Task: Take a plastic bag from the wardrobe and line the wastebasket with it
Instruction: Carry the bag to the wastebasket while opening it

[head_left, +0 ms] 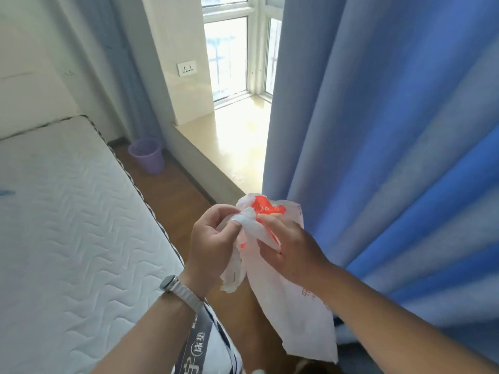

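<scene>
A white plastic bag (291, 306) with red print hangs in front of me, held at its top by both hands. My left hand (210, 244), with a watch on the wrist, pinches a bunched handle between thumb and fingers. My right hand (291, 249) grips the bag's other side, fingers curled into the plastic. The lilac wastebasket (148, 155) stands on the wooden floor far ahead, in the corner beyond the bed's end, with nothing visible inside it. The wardrobe is out of view.
A white quilted mattress (67, 225) fills the left side. Blue curtains (391, 144) hang along the right. A raised window ledge (232, 147) runs between them, leaving a narrow strip of wooden floor (172, 193) leading to the basket.
</scene>
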The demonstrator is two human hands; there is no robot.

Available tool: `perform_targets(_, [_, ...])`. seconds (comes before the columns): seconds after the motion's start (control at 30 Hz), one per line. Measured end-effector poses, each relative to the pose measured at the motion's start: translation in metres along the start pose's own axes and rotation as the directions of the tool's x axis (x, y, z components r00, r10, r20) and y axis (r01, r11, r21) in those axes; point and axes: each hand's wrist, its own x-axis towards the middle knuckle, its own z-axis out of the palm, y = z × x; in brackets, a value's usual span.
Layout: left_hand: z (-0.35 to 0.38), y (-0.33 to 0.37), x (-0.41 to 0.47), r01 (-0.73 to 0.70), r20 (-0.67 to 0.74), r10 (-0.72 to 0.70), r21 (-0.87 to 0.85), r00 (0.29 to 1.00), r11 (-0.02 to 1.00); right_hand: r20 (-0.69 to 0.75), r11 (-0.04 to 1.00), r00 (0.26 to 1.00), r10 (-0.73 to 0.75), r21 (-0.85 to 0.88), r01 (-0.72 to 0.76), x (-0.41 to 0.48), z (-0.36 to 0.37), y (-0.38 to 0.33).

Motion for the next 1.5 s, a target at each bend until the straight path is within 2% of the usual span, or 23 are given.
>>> perform_targets(0.2, [-0.021, -0.005, 0.023, 0.052, -0.182, -0.047, 0.02, 0.982, 0.998, 0.069, 0.989, 0.99, -0.124, 0.094, 0.117, 0.053, 0.025, 0.01])
perform_targets(0.43, [-0.029, -0.012, 0.061, 0.112, -0.391, -0.09, 0.034, 0.916, 0.993, 0.194, 0.951, 0.945, -0.263, 0.22, 0.219, 0.127, 0.052, 0.031])
perform_targets(0.57, [-0.021, -0.007, 0.087, 0.129, -0.458, -0.096, 0.042, 0.884, 0.991, 0.185, 0.917, 0.923, -0.336, 0.289, 0.276, 0.166, 0.053, 0.045])
perform_targets(0.83, [-0.002, -0.001, 0.121, 0.094, -0.512, -0.065, 0.032, 0.857, 0.995, 0.136, 0.859, 0.912, -0.388, 0.411, 0.304, 0.22, 0.045, 0.069])
perform_targets(1.07, [-0.012, -0.003, 0.153, 0.074, -0.536, -0.044, 0.034, 0.843, 0.997, 0.161, 0.845, 0.905, -0.393, 0.451, 0.286, 0.261, 0.051, 0.071])
perform_targets(1.33, [-0.053, -0.033, 0.234, 0.082, -0.51, -0.065, 0.011, 0.857, 0.997, 0.189, 0.891, 0.936, -0.297, 0.407, 0.2, 0.337, 0.086, 0.071])
perform_targets(1.5, [-0.105, -0.055, 0.304, 0.092, -0.44, -0.095, -0.028, 0.893, 0.995, 0.21, 0.931, 0.952, -0.22, 0.337, 0.141, 0.404, 0.12, 0.057])
